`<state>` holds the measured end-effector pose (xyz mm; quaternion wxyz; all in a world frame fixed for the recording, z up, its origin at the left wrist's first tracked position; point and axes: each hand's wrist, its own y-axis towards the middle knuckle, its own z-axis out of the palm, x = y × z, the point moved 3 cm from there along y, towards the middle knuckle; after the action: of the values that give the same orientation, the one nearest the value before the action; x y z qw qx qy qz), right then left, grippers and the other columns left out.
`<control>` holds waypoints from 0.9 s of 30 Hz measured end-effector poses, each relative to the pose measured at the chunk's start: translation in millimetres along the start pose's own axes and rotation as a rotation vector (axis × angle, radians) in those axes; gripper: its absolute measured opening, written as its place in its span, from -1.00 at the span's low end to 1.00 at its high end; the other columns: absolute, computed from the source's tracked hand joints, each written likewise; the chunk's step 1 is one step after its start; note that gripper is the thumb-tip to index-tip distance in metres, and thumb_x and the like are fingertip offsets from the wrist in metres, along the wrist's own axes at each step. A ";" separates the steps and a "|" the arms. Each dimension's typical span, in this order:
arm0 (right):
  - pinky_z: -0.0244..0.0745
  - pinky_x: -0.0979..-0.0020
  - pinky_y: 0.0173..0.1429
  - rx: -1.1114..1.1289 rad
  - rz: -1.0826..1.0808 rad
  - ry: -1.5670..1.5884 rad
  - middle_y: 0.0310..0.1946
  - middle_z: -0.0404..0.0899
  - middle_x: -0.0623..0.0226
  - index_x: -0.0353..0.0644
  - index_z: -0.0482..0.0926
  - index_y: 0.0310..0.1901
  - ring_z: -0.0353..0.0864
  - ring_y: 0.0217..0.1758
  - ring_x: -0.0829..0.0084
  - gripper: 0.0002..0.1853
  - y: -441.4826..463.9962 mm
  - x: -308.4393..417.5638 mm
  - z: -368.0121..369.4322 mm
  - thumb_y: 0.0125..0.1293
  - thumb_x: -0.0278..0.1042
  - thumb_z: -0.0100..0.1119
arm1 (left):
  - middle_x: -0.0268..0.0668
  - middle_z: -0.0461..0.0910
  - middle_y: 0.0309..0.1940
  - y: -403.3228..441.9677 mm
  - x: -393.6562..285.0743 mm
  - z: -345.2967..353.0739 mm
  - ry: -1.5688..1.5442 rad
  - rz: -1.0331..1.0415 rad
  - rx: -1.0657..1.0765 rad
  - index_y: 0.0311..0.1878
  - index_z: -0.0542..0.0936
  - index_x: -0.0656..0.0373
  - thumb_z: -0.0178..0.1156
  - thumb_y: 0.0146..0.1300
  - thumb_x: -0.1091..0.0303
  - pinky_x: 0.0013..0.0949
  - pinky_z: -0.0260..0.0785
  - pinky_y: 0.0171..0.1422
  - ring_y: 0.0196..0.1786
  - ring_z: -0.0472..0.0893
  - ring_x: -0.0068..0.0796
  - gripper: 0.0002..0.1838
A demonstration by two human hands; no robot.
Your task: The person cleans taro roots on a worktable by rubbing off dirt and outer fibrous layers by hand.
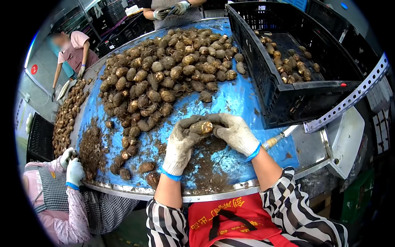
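Between my two gloved hands, over the near part of the blue sheet, is a small brown taro [201,127] with a pale patch at its right end. My left hand [181,140] wraps round it from the left, its white glove dirty at the fingers. My right hand [236,133], in a similar glove, has its fingers curled against the taro's right end. A large heap of taros [164,74] lies just beyond my hands. To the right of my right hand rests a knife [279,138] with a wooden handle and a pale blade.
A black crate [284,105] holding several taros stands at the right. Loose soil [210,177] covers the sheet near the metal edge. Co-workers stand at the left [53,193], far left [78,51] and far side [175,10]; more taros [68,119] lie at left.
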<state>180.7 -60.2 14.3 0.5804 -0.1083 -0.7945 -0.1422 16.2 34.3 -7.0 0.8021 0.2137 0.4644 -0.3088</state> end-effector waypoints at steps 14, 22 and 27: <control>0.64 0.29 -0.14 -0.296 -0.362 -0.445 -0.26 0.71 0.13 -0.27 0.72 -0.13 0.72 -0.25 0.16 -0.78 -10.1 12.4 6.2 0.19 -0.44 0.38 | -0.05 0.58 0.17 -1.8 1.1 0.8 0.424 0.044 -0.130 0.30 0.44 0.44 0.30 0.21 0.66 -0.29 0.62 0.12 0.09 0.66 -0.31 -0.44; 0.62 0.25 -0.16 -0.155 -0.527 -0.431 -0.34 0.69 0.20 -0.17 0.74 -0.21 0.71 -0.27 0.19 -0.82 -12.8 20.5 15.4 0.12 -0.41 0.38 | -0.06 0.63 0.13 -4.8 -7.8 9.0 0.645 0.001 -0.271 0.27 0.47 0.46 0.26 0.22 0.69 -0.34 0.52 0.25 0.13 0.64 -0.35 -0.49; 0.63 0.35 0.13 -0.186 -0.174 -0.038 -0.18 0.72 0.15 -0.31 0.71 -0.17 0.73 -0.06 0.33 -0.80 -11.4 17.2 1.7 0.13 -0.61 0.29 | -0.11 0.62 0.14 -4.2 -7.8 11.8 0.551 -0.030 -0.223 0.31 0.46 0.41 0.24 0.25 0.68 -0.35 0.48 0.30 0.15 0.62 -0.36 -0.48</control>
<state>170.2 -70.2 29.0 0.5384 -0.0950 -0.7950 -0.2628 17.5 26.3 5.2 0.6596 0.1930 0.6988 -0.1981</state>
